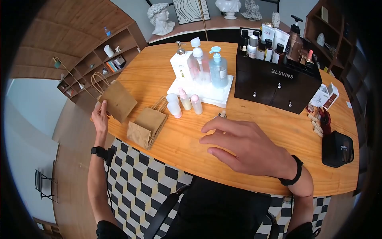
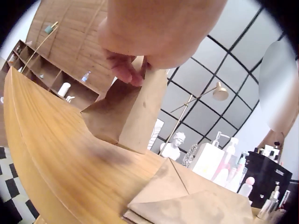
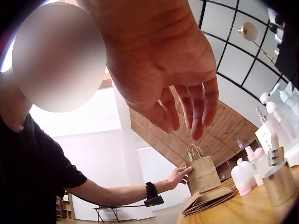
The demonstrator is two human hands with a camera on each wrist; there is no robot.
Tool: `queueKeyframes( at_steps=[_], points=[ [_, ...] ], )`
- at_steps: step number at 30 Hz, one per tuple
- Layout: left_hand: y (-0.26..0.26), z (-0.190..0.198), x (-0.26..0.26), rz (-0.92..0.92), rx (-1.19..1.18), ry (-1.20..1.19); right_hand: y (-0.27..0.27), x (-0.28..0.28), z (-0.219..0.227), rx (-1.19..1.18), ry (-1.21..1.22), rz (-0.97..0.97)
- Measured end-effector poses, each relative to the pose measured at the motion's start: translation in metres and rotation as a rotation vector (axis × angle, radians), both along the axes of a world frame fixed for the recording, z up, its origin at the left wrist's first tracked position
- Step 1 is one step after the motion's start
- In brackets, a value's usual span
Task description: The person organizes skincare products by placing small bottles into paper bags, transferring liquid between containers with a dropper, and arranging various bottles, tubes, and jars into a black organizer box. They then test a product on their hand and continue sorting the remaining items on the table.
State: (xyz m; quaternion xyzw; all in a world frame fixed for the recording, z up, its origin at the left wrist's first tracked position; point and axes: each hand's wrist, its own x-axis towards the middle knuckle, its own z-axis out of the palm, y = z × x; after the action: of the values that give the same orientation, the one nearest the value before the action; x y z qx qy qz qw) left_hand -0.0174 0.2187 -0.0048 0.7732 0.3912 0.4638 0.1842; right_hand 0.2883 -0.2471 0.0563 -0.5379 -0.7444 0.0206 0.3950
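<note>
Near the left edge of the tabletop (image 1: 181, 147), a bag (image 1: 118, 101) is pinched by its side in the left hand (image 1: 100, 118), that grip being narrow, with the paper between thumb and fingers. In the left wrist view the bag's top is hidden by the hand, and whether its base is touching the wood cannot be told. Plain brown paper is shown, lightly creased and tilted, topped by two looped handles.

Just right of it, folded bags (image 1: 148, 121) of the same brown are laid flat; they are cut off at the bottom of the left wrist view, and their number cannot be made out. Beyond them, small bottles (image 1: 185, 101) are partly overlapped by one another.

Farther right, a glass bottle (image 3: 279, 182) is mostly covered in the head view by the right hand (image 1: 246, 147), which is held over the tabletop, its grip loose and fairly wide, fingers bent and apart.
</note>
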Motion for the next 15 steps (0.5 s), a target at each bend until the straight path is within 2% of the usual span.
queueKeyframes(
  at_steps=[2,5,11,13,14,15],
  points=[
    [0.009,-0.007,-0.005,0.013,0.003,-0.017,0.001,0.002,-0.001,-0.006,-0.005,-0.002],
    [0.021,-0.025,-0.013,0.041,0.065,0.128,0.002,0.003,-0.002,-0.012,-0.01,0.002],
    [-0.015,-0.038,-0.017,0.063,-0.16,0.146,0.0,0.007,0.0,-0.032,-0.027,-0.015],
    [-0.016,-0.049,-0.028,0.2,0.019,0.271,-0.001,0.008,0.001,-0.052,-0.052,-0.041],
    [-0.023,-0.054,-0.032,0.195,0.022,0.274,-0.001,0.009,0.001,-0.06,-0.057,-0.047],
    [-0.043,-0.053,-0.028,0.2,0.12,0.276,0.0,0.009,0.001,-0.068,-0.063,-0.053]
  ],
)
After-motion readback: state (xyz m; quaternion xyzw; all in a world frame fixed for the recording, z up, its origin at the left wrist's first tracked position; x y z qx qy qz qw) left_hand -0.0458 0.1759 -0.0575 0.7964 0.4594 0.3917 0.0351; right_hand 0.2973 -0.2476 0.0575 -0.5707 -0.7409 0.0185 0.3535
